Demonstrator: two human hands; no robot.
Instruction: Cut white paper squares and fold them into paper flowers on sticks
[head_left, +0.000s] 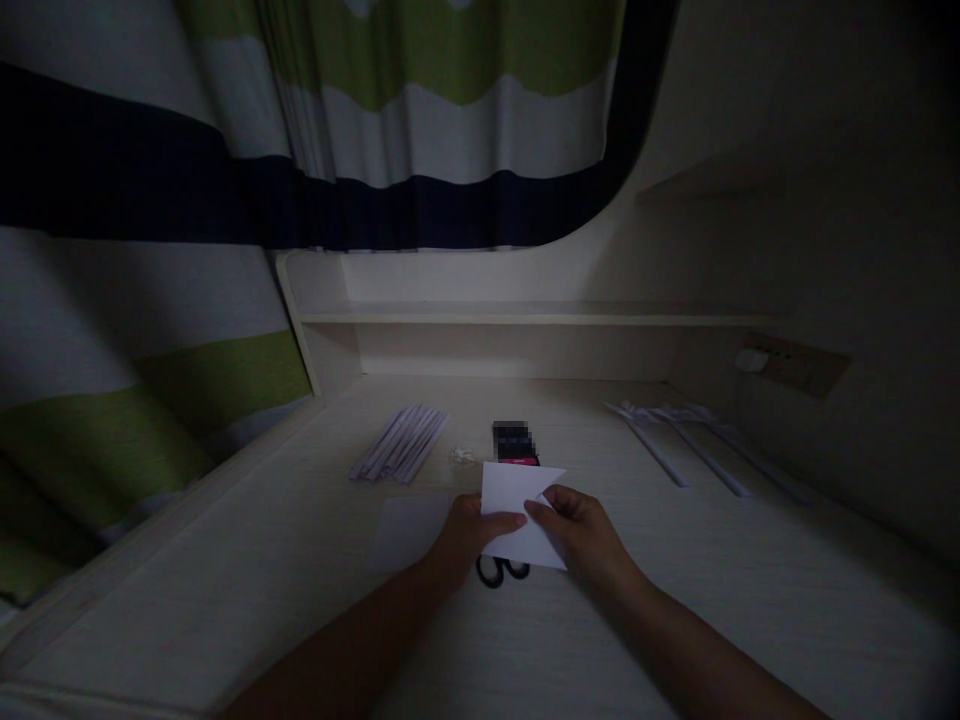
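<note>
Both hands hold a white sheet of paper [504,490] above the desk. My left hand [469,530] grips its left side, thumb lying across the front. At the right edge, my right hand [577,520] pinches the paper near a notch or fold between two pointed corners. Black scissor handles [491,572] stick out below the paper, which hides the blades. Left of my left hand, a pale flat sheet [405,528] lies on the desk. Just beyond the held paper is a dark phone-like object [514,442], its picture blurred out.
Several rolled paper sticks [401,443] lie in a bundle at the back left. More paper sticks with frilled ends [675,440] rest at the right. A small whitish tangle [465,456] sits between. A shelf [525,314], a curtain [465,130] and a wall socket [802,365] border the desk.
</note>
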